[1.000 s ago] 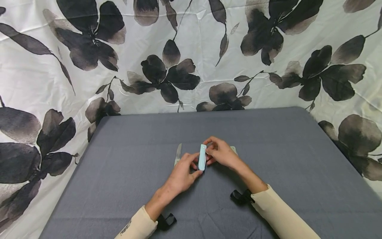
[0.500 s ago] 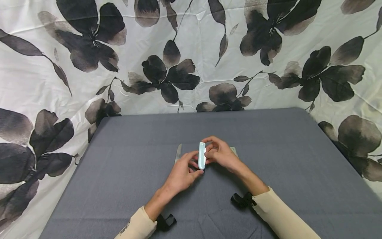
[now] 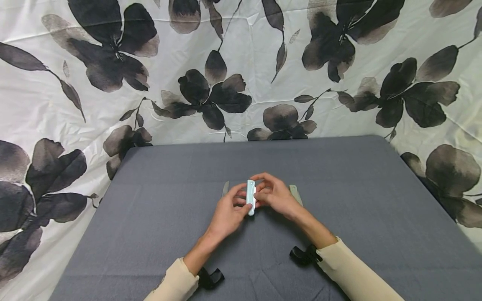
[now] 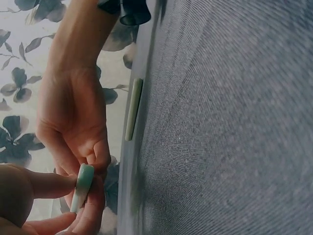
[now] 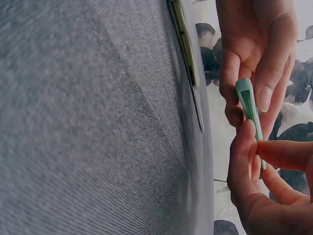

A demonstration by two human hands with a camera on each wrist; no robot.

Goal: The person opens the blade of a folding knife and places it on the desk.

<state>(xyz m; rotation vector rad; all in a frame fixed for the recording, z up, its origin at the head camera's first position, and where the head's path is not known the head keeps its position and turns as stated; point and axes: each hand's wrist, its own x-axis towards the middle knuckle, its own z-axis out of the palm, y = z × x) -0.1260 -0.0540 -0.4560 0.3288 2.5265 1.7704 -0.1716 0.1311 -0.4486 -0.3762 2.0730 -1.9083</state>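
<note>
A pale mint folding knife [image 3: 250,197], folded, is held upright above the table between both hands. A narrow slot runs along its edge in the right wrist view. My left hand [image 3: 227,213] grips its lower end, thumb over the near face. My right hand [image 3: 276,193] pinches it from the right side with thumb and fingers, nearer the upper end. Behind the left hand lies another knife with its blade [image 3: 225,188] showing; its green handle [image 5: 186,49] appears in the right wrist view. A flat green piece [image 3: 295,193] lies beyond the right hand, partly covered by it.
A grey cloth-covered table [image 3: 180,167] lies under the hands. A white curtain with dark flowers [image 3: 233,96] hangs behind the table and along its sides. Black wrist cameras [image 3: 211,279] sit below both wrists.
The folding knife and both hands have shifted slightly left. My left thumb has moved onto the knife's near face. More of the green piece at right shows; less of the blade at left does.
</note>
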